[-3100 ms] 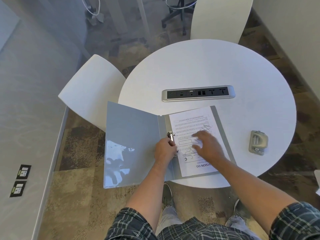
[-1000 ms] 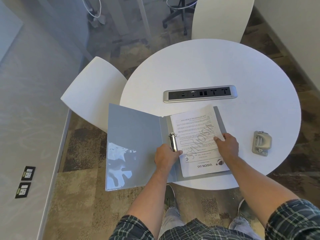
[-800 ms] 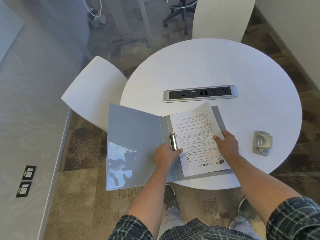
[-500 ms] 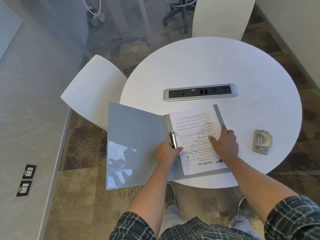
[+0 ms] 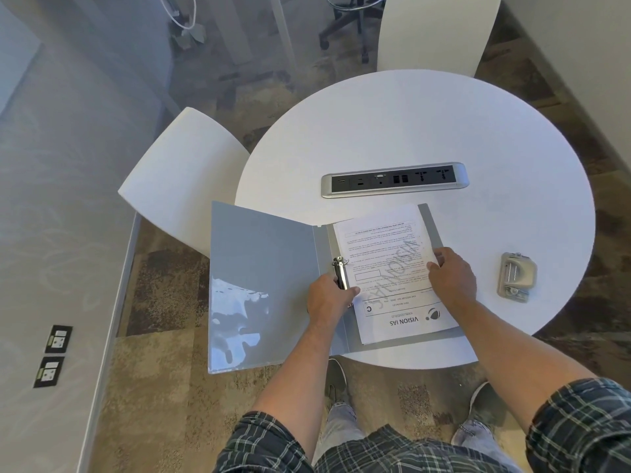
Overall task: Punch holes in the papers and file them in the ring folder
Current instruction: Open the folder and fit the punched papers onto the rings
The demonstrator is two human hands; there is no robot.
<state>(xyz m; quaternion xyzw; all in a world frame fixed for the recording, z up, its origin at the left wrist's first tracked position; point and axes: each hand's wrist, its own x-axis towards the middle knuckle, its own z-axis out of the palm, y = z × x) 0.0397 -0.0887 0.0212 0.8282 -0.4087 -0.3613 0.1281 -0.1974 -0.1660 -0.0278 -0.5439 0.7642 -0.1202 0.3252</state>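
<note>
The folder lay open, its left cover overhanging the table. My left hand gripped the ring clip; I couldn't tell whether it had closed. The papers sat on the right cover, apparently filed, my right hand pinching their right edge. Closing the folder remained. The punch rested to the right, the socket strip beyond; neither blocked me.

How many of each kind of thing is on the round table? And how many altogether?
Ring folder, lying open: 1
Stack of papers in the folder: 1
Hole punch: 1
Socket strip set in the table: 1
Total: 4

The left hand is at the rings; the right hand holds the papers' edge.
</note>
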